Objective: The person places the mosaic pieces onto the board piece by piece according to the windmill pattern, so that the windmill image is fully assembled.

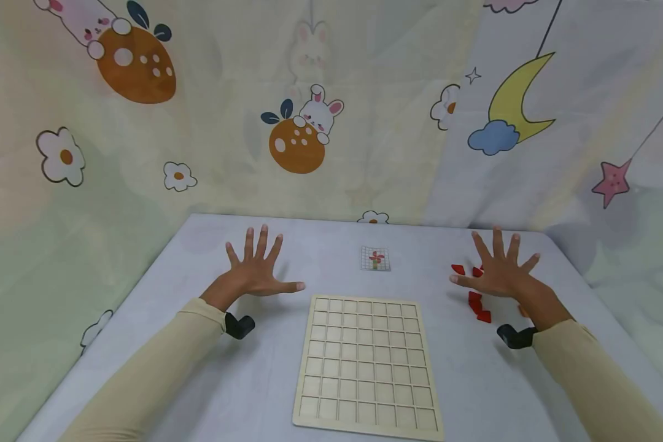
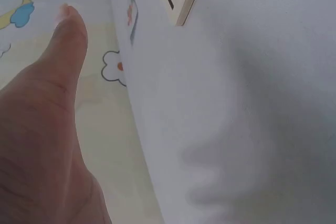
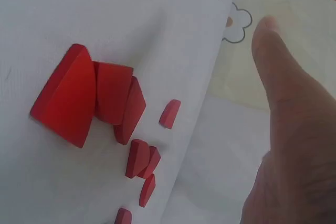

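Both hands are held over the table with fingers spread wide, holding nothing. My left hand (image 1: 256, 273) is above the table's left part, its thumb pointing toward the grid board. The right hand (image 1: 503, 273) hovers over several red wooden pieces (image 1: 475, 301), partly covering them in the head view. In the right wrist view these red pieces (image 3: 71, 98) are flat blocks with a curved edge, some leaning on one another. Between the hands lies a pale wooden board (image 1: 367, 368) with a grid of square recesses. Beyond it sits a small card (image 1: 375, 258) printed with a pinwheel on a grid.
The white table (image 1: 199, 245) meets a curtain (image 1: 364, 153) with cartoon prints along its back edge. An orange piece (image 1: 523, 311) shows beside the right wrist. Each wrist wears a black camera mount (image 1: 239, 326).
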`<state>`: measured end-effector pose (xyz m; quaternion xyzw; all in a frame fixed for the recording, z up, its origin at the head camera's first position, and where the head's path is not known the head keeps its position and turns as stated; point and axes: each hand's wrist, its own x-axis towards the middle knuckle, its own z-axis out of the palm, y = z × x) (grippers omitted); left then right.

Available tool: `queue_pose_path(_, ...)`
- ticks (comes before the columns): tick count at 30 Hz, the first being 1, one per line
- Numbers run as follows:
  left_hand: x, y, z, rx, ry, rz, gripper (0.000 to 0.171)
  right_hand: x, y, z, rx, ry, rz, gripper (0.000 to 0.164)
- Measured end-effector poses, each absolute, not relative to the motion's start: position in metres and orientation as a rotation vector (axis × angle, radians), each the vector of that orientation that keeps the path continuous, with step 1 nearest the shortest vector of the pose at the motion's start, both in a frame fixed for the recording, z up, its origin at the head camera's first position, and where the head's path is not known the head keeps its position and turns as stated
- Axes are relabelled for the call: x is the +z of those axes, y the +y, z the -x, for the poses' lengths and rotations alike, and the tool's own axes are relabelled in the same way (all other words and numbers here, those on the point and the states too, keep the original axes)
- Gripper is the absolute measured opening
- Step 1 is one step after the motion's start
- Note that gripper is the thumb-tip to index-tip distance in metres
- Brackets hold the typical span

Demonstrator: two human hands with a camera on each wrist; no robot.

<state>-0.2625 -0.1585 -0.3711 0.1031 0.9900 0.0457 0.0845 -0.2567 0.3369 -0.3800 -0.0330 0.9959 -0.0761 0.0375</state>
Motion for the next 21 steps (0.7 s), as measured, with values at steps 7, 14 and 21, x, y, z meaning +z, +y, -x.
queue_pose_path(7,-0.374,-0.157,0.253,0.165,3.017,-0.489,0.139,-0.383,0.337,0.266,-0.164,3.125,0.221,0.087)
queue_pose_path(14,-0.385,-0.151,0.230,0.404,2.911,-0.756,0.134,-0.391,0.328,0.270,-0.319,3.154,0.249,0.051)
queue_pose_path(21,-0.402,-0.139,0.209,0.574,2.649,-0.845,0.125,-0.396,0.324,0.275,-0.519,3.110,0.108,0.039)
